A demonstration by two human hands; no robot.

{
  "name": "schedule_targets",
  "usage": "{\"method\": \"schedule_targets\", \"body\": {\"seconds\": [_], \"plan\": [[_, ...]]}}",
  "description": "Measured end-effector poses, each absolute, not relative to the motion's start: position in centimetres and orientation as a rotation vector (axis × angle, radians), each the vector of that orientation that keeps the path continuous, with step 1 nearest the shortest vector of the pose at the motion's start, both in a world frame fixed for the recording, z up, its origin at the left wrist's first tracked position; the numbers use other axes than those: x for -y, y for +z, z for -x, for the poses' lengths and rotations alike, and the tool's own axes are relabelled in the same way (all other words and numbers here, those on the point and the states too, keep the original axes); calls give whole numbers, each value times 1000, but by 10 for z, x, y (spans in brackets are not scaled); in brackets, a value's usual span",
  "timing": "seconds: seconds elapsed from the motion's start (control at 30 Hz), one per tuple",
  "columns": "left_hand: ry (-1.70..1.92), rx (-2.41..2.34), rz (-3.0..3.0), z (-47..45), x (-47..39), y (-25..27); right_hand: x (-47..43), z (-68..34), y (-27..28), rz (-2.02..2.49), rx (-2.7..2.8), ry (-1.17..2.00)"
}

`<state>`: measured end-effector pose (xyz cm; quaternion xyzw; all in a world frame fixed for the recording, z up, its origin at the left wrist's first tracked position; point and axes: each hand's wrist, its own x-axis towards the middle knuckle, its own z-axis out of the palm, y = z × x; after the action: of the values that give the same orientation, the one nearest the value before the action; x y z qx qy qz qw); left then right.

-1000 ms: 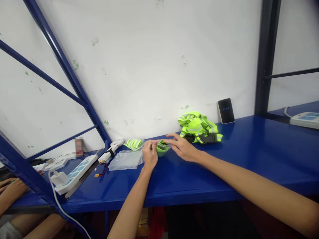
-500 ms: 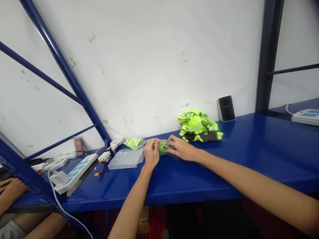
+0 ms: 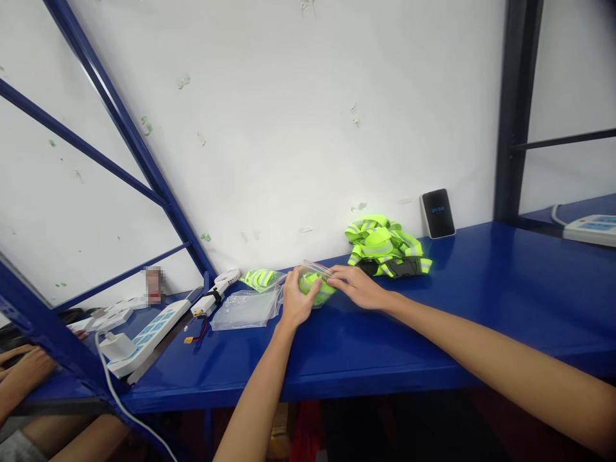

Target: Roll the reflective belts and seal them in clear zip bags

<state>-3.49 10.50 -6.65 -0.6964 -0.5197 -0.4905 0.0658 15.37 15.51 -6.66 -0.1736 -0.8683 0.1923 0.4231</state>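
Plastic bag (image 3: 323,299) up front, just above the near middle of the blue table (image 3: 409,346), with a folded yellow-green strap (image 3: 317,285) showing through it! Left hand (image 3: 297,299) has its left side gripped, thumb across the front; right hand (image 3: 355,286) pinches the upper right edge by the fingertips, and between them they cover both sides of the bag.

Close behind the right hand sits a heap of straps (image 3: 382,244) with black buckles, crowding that side, and a small clock (image 3: 437,213) leans at the wall beyond it. Over on the left, flat clear bags (image 3: 244,310) lie right beside the left hand, a bundled strap (image 3: 260,278) just behind them. Further out come a white fan (image 3: 228,276), a battery (image 3: 206,303) with wires, and a long power strip (image 3: 149,339) beside the slanting blue post (image 3: 58,340). Past that post, a co-worker's hand (image 3: 34,367) rests at the edge.
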Motion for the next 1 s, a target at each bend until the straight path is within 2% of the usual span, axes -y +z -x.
{"method": "schedule_targets", "body": {"seconds": [0.2,0.43,0.63,0.83,1.0], "plan": [[-1428,1606,2075,28,-107,-67,-150,-148,-72,494,2111,449],[-1319,1572,2102,20,-103,-57,-146,-142,-74,559,1873,619],[-1080,1709,2236,31,-102,-26,-146,-140,-75,512,1714,916],[-1001,1784,2477,29,-119,-20,-158,-139,-80,626,1596,1283],[-974,1930,2386,8,-129,-25,-170,-144,-80,661,1603,1319]]}}
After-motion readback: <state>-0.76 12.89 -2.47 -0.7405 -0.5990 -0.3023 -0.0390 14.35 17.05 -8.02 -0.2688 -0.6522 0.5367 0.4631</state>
